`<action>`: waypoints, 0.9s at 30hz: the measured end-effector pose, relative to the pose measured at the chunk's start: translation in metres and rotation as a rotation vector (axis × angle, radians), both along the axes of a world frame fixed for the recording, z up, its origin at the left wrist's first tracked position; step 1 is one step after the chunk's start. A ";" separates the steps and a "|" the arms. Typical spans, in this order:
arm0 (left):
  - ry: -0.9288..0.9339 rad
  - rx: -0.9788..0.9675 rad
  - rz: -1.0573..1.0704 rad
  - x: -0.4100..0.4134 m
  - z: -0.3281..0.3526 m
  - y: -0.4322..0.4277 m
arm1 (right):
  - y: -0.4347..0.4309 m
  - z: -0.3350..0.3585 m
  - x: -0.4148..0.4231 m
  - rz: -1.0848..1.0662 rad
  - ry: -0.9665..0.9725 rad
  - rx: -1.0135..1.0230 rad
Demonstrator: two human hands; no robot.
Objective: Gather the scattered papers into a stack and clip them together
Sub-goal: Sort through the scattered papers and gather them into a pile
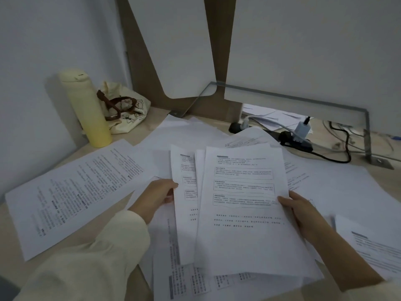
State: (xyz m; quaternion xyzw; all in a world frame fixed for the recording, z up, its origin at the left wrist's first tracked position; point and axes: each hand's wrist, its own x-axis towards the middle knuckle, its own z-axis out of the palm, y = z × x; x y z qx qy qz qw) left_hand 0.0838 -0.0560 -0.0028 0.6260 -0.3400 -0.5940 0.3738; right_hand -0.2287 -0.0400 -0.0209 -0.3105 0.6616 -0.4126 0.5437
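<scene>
I hold a loose, fanned bunch of printed sheets above the desk, text facing me. My left hand grips the bunch's left edge, thumb on the front sheet. My right hand grips its right edge. More printed papers lie scattered flat: a large sheet at the left, blank-looking sheets behind, one at the right edge, and others under the bunch near me. No clip is visible.
A pale yellow bottle and a cloth bag stand at the back left. A power strip with plugs and cables lies at the back right under a metal bracket. White panels rise behind the wooden desk.
</scene>
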 end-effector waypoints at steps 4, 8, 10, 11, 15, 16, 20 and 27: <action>-0.104 -0.054 -0.192 -0.017 -0.001 0.005 | 0.002 0.001 0.001 0.013 -0.003 -0.023; -0.013 -0.106 -0.337 -0.027 -0.004 0.014 | 0.001 0.007 0.009 0.065 0.050 -0.068; 0.013 -0.148 -0.335 -0.031 -0.005 0.015 | 0.001 0.011 0.019 0.092 0.102 -0.104; 0.003 -0.178 -0.323 -0.031 -0.006 0.015 | 0.001 0.013 0.024 0.106 0.131 -0.128; -0.055 -0.319 -0.206 -0.029 0.004 0.020 | 0.000 0.016 0.035 0.159 0.171 -0.211; -0.059 -0.370 -0.191 -0.028 0.011 0.022 | -0.001 0.017 0.036 0.173 0.164 -0.223; -0.018 -0.564 -0.168 -0.020 0.041 0.032 | -0.005 0.031 0.029 0.298 -0.091 -0.244; 0.098 -0.725 -0.060 -0.003 0.072 0.045 | 0.007 0.088 0.042 0.440 -0.091 -0.449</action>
